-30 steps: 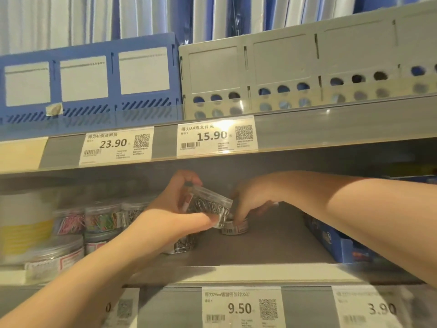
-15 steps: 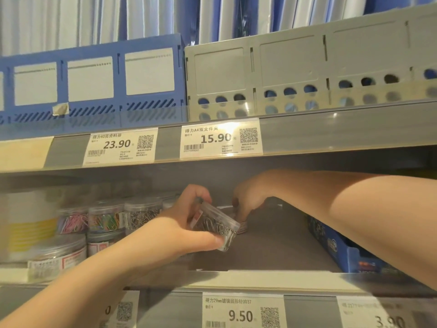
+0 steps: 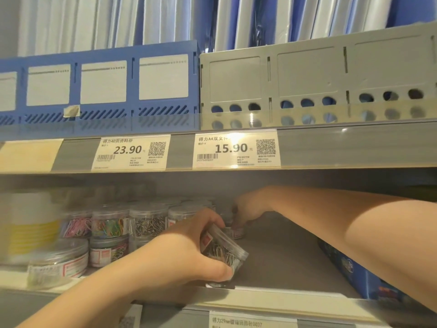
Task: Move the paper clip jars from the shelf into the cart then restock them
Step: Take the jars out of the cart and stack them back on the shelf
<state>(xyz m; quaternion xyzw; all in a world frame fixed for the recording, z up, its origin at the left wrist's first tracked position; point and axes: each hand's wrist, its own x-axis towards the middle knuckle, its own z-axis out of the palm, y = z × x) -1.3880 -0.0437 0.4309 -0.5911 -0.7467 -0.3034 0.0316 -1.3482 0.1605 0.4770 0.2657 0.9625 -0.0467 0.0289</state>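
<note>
At the front lip of the grey lower shelf (image 3: 283, 256), the left hand (image 3: 186, 256) grips a clear plastic jar of silver paper clips (image 3: 223, 250), fingers and thumb clamped round it; the jar is tilted, just above the shelf edge. To its left stand stacked clear jars of coloured and silver clips (image 3: 111, 227), blurred. Deeper in, the right hand (image 3: 247, 209) reaches down with fingers curled onto the top of a second small clear jar (image 3: 235, 232), which stands upright on the shelf. Above, the upper shelf rail carries white price tags (image 3: 235, 149), with a blue file rack (image 3: 106, 84) and a grey file rack (image 3: 307, 76) behind.
</note>
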